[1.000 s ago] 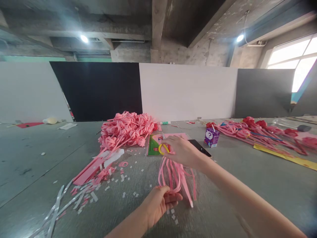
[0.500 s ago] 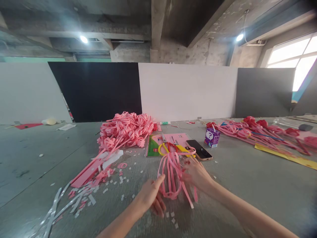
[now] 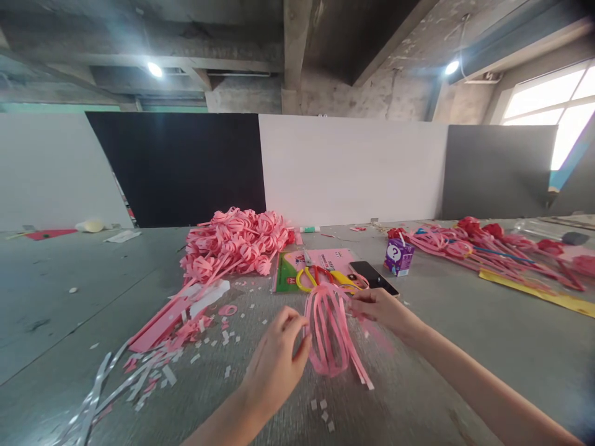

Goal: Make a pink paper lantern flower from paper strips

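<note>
Pink strip bundle stands between both hands above the bench, long axis near-far. Left hand pinches its left side; right hand grips the far end.

Both hands now lift pink strips.

Two ceiling lamps flare with soft halos, and a window at the upper right blows out to white (no detail in its panes). The bench is evenly lit with faint shadows. Straight lines bow towards the edges, and the right hand is slightly motion-blurred.
</note>
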The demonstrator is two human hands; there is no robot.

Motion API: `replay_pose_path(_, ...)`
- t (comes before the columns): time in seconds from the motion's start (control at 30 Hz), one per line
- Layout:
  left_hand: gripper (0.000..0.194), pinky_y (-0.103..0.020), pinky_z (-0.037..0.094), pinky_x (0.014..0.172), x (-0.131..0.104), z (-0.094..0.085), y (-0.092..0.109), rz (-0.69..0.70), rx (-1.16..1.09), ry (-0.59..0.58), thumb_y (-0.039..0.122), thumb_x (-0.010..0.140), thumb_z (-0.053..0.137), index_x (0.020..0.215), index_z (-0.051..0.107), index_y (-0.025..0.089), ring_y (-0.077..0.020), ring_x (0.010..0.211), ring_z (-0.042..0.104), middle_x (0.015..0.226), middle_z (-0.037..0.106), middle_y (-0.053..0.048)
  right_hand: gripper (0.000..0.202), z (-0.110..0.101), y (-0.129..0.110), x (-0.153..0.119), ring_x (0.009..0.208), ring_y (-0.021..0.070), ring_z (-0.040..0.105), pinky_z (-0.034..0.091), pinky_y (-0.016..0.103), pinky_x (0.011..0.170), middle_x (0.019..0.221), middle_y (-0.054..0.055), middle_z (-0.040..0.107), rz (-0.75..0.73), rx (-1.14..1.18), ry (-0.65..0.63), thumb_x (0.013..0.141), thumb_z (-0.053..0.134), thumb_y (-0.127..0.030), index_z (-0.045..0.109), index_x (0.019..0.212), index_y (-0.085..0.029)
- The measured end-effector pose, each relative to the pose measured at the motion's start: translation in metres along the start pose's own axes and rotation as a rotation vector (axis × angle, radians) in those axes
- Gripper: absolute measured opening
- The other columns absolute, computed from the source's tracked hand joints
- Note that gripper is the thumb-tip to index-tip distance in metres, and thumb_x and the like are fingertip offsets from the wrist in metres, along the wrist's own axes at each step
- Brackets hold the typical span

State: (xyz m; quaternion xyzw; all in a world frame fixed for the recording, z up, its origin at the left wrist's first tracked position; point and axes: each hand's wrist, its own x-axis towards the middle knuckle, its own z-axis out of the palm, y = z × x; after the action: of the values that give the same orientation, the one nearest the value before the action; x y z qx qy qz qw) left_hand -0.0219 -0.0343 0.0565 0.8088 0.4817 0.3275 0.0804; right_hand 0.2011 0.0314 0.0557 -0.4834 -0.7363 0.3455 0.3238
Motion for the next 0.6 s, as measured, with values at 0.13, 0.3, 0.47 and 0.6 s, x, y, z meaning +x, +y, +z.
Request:
replay_pose_path(0.13,0.017,-0.027,0.041,0.072,0.0,0.001,0.006,0.035,-0.198,-0.069,0.011,0.077,0.043,0.089,0.053,0.02,-0.0146,0.081,0.051,0.091,0.05,-0.004,0.029,0.015,-0.009,-0.005,0.038,0.0017,0.029,0.019,0.018,0.038,0.057,-0.002,0.052,0.103,0.54,-0.099,0.074,0.051,-0.041,0.047,0.063,-0.015)
replay_pose_path(0.3,0.017,-0.023,0.041,0.069,0.0,0.002,0.008,-0.007,-0.408,-0.197,0.012,0.078,0.045,0.086,0.055,0.022,-0.0123,0.076,0.052,0.095,0.055,-0.001,0.03,0.035,-0.012,-0.009,0.032,0.0004,0.027,0.014,0.018,0.034,0.054,0.0,0.056,0.15,0.591,-0.127,0.077,0.048,-0.042,0.041,0.063,-0.016)
replay_pose_path(0.47,0.025,-0.024,0.041,0.075,-0.002,0.005,0.009,-0.098,-0.593,-0.33,0.012,0.077,0.044,0.093,0.06,0.024,-0.0139,0.086,0.053,0.101,0.057,-0.001,0.028,0.044,-0.023,-0.017,0.03,0.0014,0.03,0.015,0.017,0.032,0.052,-0.004,0.053,0.141,0.57,-0.077,0.079,0.043,-0.042,0.036,0.065,-0.019)
replay_pose_path(0.6,0.038,-0.025,0.039,0.082,-0.003,0.006,0.011,-0.123,-0.638,-0.429,0.006,0.073,0.043,0.1,0.061,0.027,-0.015,0.094,0.053,0.102,0.058,-0.001,0.028,0.047,-0.031,-0.022,0.034,0.0013,0.028,0.016,0.017,0.034,0.055,-0.003,0.052,0.098,0.596,-0.08,0.081,0.041,-0.041,0.038,0.065,-0.018)
